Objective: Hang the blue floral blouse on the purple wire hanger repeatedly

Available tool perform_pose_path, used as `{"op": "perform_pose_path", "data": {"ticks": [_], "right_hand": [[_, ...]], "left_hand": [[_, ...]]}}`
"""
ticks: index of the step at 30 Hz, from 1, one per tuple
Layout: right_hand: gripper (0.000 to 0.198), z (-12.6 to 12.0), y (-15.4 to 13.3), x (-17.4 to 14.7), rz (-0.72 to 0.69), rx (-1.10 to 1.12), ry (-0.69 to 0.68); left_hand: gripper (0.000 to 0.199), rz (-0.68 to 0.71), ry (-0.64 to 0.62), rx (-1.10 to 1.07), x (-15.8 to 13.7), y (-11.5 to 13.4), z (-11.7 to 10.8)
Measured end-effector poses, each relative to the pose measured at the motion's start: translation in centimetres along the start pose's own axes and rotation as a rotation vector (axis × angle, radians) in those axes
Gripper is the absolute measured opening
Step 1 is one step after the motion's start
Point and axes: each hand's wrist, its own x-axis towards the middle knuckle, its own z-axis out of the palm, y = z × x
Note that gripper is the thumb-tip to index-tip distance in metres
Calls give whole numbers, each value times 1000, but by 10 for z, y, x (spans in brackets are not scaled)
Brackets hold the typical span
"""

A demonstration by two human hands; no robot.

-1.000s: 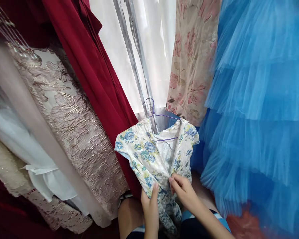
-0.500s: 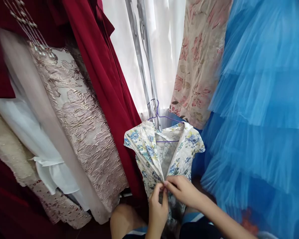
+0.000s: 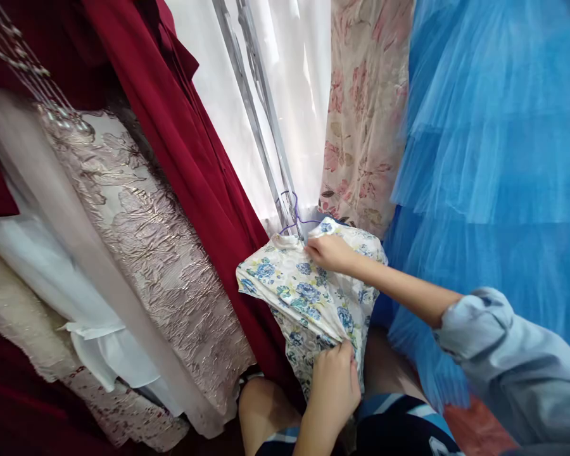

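A white blouse point(image 3: 308, 288) with blue and yellow flowers hangs in front of me on a purple hanger point(image 3: 295, 209). At the neckline, my right hand point(image 3: 332, 253) is closed on the edge of the blouse, close below the hanger. My left hand point(image 3: 336, 373) grips the blouse's front lower down, drawing the cloth into diagonal folds. The two front panels now overlap, so the inside of the blouse is covered. The fingertips of both hands are partly hidden in the fabric.
Metal poles point(image 3: 261, 107) stand behind the hanger before a white curtain point(image 3: 304, 95). Dark red cloth point(image 3: 209, 171) and a pinkish embossed garment point(image 3: 156, 253) hang at left. A floral garment point(image 3: 361, 126) and a tiered blue tulle dress point(image 3: 494, 158) hang at right.
My right hand has moved from the lower front up to the neckline. The open front has been drawn closed, and my left hand has shifted slightly right with its cloth.
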Motion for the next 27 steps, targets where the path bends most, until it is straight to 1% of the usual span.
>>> {"op": "perform_pose_path", "data": {"ticks": [3, 5, 7, 9, 10, 11, 13, 14, 15, 16, 17, 18, 20, 22, 23, 25, 27], "right_hand": [[33, -13, 4, 19, 70, -50, 21], [35, -16, 4, 23, 110, -34, 64], [34, -16, 3, 22, 143, 25, 107], [31, -16, 3, 18, 168, 143, 168], [30, -15, 4, 15, 178, 241, 205], [29, -15, 6, 12, 185, 369, 238], [27, -13, 10, 5, 199, 685, 271], [26, -12, 11, 2, 210, 844, 264], [26, -11, 12, -1, 222, 983, 246], [25, -9, 12, -5, 231, 1089, 225], [24, -7, 12, -7, 235, 1162, 207], [22, -6, 11, -10, 232, 1210, 196], [20, -2, 8, -15, 225, 1266, 191], [20, 2, 6, -17, 250, 1336, 175], [20, 5, 5, -18, 266, 1379, 159], [21, 13, 2, -17, 276, 1450, 149], [21, 27, -2, -16, 278, 1453, 202]], "left_hand": [[21, -34, -120, 133, 2, 19, 0], [26, -47, -156, 180, 2, 24, 4], [22, -30, -166, 110, 5, 19, 5], [11, -18, -150, -52, 13, 5, -3], [9, -30, -96, -132, 20, -3, -13], [10, -51, 0, -194, 28, -10, -27], [26, -84, 293, -251, 48, -18, -63], [36, -61, 447, -261, 60, -19, -83], [43, 0, 559, -257, 72, -18, -103], [47, 61, 627, -235, 84, -16, -123], [47, 131, 644, -203, 97, -15, -139], [42, 182, 620, -161, 108, -13, -153], [28, 242, 549, -56, 126, -12, -169], [23, 260, 497, 45, 136, -12, -174], [22, 266, 496, 82, 138, -12, -173], [20, 283, 548, 119, 140, -10, -171], [21, 291, 648, 85, 139, -8, -174]]}}
